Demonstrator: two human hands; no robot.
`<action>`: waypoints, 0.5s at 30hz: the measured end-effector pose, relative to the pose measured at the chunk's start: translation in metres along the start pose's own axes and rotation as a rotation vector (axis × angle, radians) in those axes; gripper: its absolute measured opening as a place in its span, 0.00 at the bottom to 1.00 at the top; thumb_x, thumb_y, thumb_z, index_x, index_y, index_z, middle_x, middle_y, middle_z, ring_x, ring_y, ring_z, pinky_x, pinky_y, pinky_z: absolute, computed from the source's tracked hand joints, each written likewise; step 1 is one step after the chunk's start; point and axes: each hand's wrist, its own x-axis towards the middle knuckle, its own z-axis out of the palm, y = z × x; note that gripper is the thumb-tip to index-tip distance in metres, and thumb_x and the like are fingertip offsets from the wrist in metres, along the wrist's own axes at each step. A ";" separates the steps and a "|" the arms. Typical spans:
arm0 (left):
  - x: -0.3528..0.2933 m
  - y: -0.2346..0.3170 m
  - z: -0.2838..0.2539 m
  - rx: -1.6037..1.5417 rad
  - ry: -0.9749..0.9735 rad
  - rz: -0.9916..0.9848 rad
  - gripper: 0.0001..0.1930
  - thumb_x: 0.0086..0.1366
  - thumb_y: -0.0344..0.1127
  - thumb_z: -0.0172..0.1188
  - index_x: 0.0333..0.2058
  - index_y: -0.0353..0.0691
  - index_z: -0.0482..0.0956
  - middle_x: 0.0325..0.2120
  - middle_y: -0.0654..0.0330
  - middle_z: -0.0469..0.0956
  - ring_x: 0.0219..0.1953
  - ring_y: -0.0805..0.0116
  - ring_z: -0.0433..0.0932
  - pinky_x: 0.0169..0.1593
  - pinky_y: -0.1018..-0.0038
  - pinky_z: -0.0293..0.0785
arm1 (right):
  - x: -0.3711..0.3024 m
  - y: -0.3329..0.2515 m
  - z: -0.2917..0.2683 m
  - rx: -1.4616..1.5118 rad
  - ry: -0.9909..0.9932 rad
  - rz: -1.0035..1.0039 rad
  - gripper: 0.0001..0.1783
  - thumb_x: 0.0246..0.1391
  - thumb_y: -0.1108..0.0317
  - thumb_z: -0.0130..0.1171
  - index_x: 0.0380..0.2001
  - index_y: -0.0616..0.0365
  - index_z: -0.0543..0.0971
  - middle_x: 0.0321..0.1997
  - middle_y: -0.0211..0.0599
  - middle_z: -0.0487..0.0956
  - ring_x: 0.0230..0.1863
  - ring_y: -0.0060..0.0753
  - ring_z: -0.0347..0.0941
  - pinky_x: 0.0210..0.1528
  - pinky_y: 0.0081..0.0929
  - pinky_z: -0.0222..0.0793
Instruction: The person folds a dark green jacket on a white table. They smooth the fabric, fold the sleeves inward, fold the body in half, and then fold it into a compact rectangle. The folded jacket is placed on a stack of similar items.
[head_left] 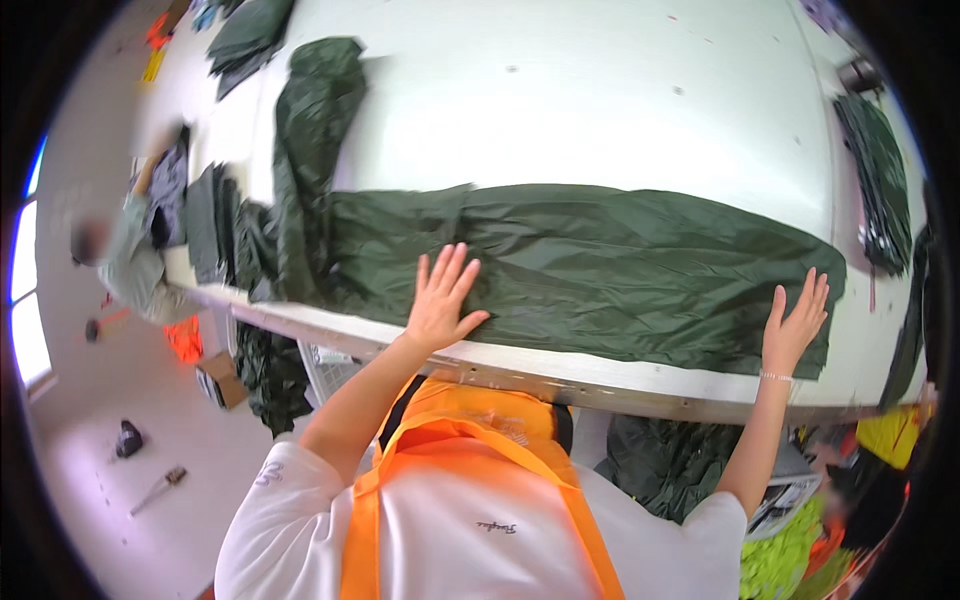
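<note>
A dark green garment of thin, slightly shiny fabric lies flat and lengthwise along the near edge of the white table. One sleeve-like part stretches away from me at its left end, bunched and creased. My left hand rests palm down on the middle-left of the fabric, fingers spread. Near the right end, my right hand lies flat on the fabric, its fingers stretched out and pointing away from me. Neither hand grips anything. Wrinkles run across the cloth between the two hands.
Folded dark green stacks lie at the far left, the left and the right. Another person works at the table's left end. Dark green cloth hangs below the table edge. A cardboard box stands on the floor.
</note>
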 end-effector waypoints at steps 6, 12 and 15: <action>0.010 -0.040 -0.039 0.038 0.136 -0.232 0.40 0.57 0.51 0.58 0.64 0.44 0.53 0.66 0.48 0.46 0.68 0.49 0.45 0.66 0.49 0.38 | -0.002 -0.266 -0.032 0.528 -0.270 -0.469 0.30 0.55 0.59 0.55 0.60 0.57 0.65 0.67 0.44 0.59 0.69 0.47 0.50 0.68 0.51 0.40; -0.012 -0.061 -0.076 -0.206 0.060 -0.006 0.32 0.56 0.49 0.60 0.58 0.43 0.65 0.64 0.49 0.54 0.65 0.52 0.53 0.65 0.53 0.48 | -0.020 -0.453 0.006 0.609 -0.369 -0.663 0.31 0.53 0.55 0.55 0.57 0.58 0.66 0.63 0.46 0.64 0.65 0.49 0.55 0.66 0.50 0.46; -0.047 -0.119 -0.124 -0.245 0.523 0.029 0.21 0.48 0.30 0.65 0.44 0.41 0.76 0.48 0.54 0.74 0.52 0.54 0.72 0.55 0.61 0.65 | 0.005 -0.457 0.036 0.543 -0.462 -0.496 0.24 0.56 0.55 0.53 0.50 0.61 0.72 0.52 0.48 0.73 0.57 0.53 0.64 0.62 0.50 0.53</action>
